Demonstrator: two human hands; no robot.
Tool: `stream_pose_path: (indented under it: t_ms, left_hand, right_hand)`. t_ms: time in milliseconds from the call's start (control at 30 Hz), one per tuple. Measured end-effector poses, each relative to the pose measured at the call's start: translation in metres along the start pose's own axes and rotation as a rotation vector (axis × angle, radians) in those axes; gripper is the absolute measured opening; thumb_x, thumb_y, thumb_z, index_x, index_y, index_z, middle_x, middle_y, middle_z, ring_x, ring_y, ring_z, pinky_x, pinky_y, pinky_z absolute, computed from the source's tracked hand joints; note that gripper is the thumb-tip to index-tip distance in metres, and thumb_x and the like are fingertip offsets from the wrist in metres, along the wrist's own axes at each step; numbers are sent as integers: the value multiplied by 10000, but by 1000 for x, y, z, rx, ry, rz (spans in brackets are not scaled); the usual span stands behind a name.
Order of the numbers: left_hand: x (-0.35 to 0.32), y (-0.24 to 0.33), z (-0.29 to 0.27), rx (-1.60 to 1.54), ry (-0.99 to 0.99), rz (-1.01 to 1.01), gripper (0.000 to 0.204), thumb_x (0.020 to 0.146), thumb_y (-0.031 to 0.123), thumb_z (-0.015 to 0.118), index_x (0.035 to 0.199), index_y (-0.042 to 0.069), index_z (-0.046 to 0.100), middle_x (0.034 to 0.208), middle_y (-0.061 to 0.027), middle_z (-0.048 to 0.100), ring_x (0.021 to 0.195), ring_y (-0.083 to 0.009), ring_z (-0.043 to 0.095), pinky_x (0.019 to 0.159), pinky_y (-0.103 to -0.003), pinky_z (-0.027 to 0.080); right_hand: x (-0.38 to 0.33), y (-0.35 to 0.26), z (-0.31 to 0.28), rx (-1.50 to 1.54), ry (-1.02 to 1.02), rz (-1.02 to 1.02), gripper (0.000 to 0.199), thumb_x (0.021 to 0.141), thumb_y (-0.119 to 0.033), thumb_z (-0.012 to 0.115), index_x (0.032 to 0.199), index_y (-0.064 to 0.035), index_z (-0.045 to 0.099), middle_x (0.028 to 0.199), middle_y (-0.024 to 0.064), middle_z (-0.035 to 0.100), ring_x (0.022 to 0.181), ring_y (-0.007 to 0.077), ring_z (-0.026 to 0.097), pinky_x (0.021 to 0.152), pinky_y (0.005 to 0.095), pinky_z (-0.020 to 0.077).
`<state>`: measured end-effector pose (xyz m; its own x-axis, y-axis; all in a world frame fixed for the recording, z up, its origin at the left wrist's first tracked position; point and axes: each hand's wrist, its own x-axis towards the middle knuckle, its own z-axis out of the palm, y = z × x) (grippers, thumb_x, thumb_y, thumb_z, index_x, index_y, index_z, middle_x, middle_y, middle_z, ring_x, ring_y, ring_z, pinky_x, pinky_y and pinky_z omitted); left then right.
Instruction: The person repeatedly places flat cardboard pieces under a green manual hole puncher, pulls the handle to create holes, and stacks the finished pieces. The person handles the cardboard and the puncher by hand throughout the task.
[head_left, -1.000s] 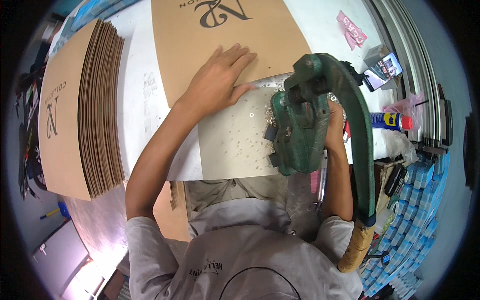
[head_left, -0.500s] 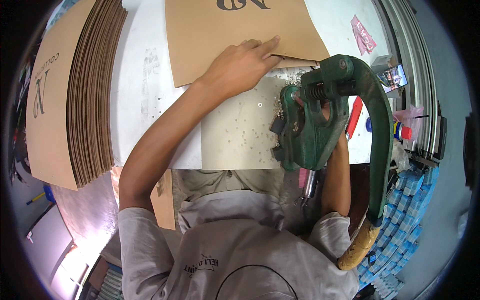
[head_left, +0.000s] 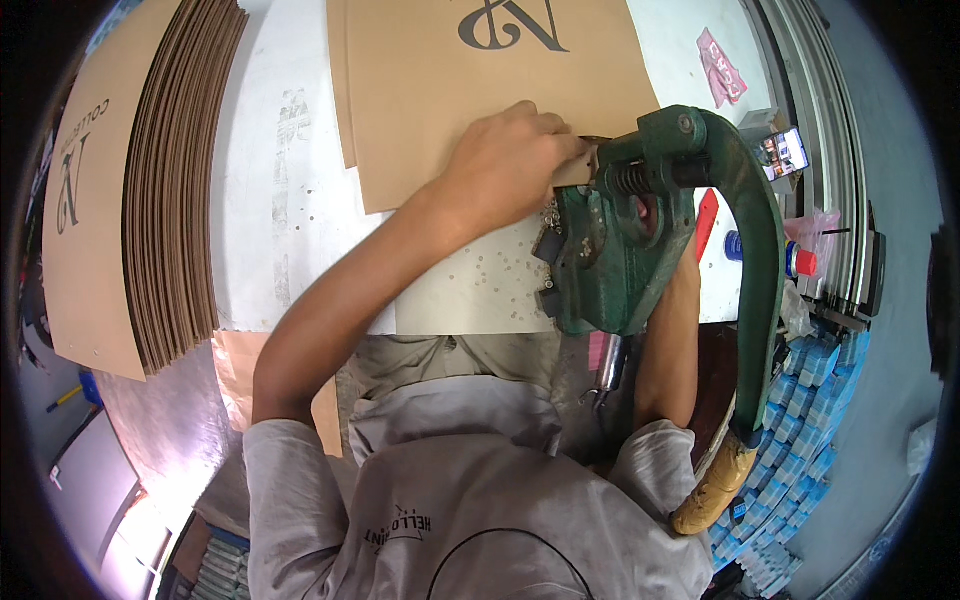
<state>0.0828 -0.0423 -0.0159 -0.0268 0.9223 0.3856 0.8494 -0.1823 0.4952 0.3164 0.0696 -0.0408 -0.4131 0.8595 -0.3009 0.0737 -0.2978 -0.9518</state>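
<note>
A brown paper bag (head_left: 500, 95) with a dark printed logo lies on the white table, its near right corner in the jaw of a green hand-lever eyelet press (head_left: 620, 260). My left hand (head_left: 510, 165) pinches that corner close to the jaw, fingers curled at its edge. Behind the press is my right hand (head_left: 643, 208); only a bit of a finger shows through the frame, so its grip is hidden. The lever's tan-wrapped handle (head_left: 715, 490) hangs by my right upper arm. Another brown bag (head_left: 341, 90) shows beneath the first, at its left.
A tall stack of brown bags (head_left: 170, 200) stands at the left. Small metal rings (head_left: 490, 275) lie scattered on a beige sheet (head_left: 430, 310). Right of the press are a red-handled tool (head_left: 706, 222), a red-capped can (head_left: 803, 262), a phone (head_left: 785, 153) and a pink wrapper (head_left: 720, 68).
My left hand has moved slightly right and drawn the top bag nearer, its corner now in the press jaw. The sheet beneath has become visible on the left. The lever keeps its position.
</note>
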Motion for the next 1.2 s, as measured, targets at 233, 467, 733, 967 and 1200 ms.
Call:
stream_pose_path:
  t_ms: [233, 467, 733, 967, 1200]
  left_hand:
    - [-14, 26, 5, -6, -54, -45, 226, 850, 228, 768, 1048, 123, 798, 1054, -89, 628, 1004, -291, 598, 873, -413, 513]
    - [-15, 33, 3, 46, -73, -106, 225, 847, 267, 782, 1004, 107, 801, 1069, -95, 618, 1025, -287, 592, 877, -416, 485]
    - [-13, 30, 6, 76, -15, -76, 217, 800, 243, 825, 937, 75, 804, 1046, -102, 623, 1013, -303, 596, 857, -435, 490]
    - [-15, 34, -1, 103, -85, -151, 234, 795, 238, 815, 997, 121, 828, 1140, -118, 654, 1068, -297, 594, 898, -425, 478]
    - [-7, 37, 5, 34, -110, -105, 279, 807, 230, 808, 1053, 97, 805, 1150, -140, 657, 1075, -318, 598, 902, -441, 480]
  right_hand:
    - [-6, 23, -24, 146, -11, -5, 316, 1073, -249, 497, 1161, -7, 680, 1017, 75, 730, 848, 167, 698, 744, 323, 578]
    - [-31, -9, 11, -75, 89, 11, 204, 1019, -157, 601, 1139, -25, 699, 949, 63, 714, 777, 163, 685, 704, 298, 577]
    - [-10, -22, -21, -973, -66, -175, 238, 889, -158, 775, 1054, 8, 731, 881, 66, 741, 855, 174, 688, 773, 324, 560]
    - [-215, -192, 1, -1149, -362, -967, 656, 862, -463, 746, 1394, -107, 602, 1421, 95, 585, 1347, 336, 462, 1097, 581, 322]
    - [-194, -91, 14, -1398, -425, -874, 785, 920, -678, 569, 1557, -228, 479, 1690, 62, 320, 1583, 415, 162, 1120, 834, 39]
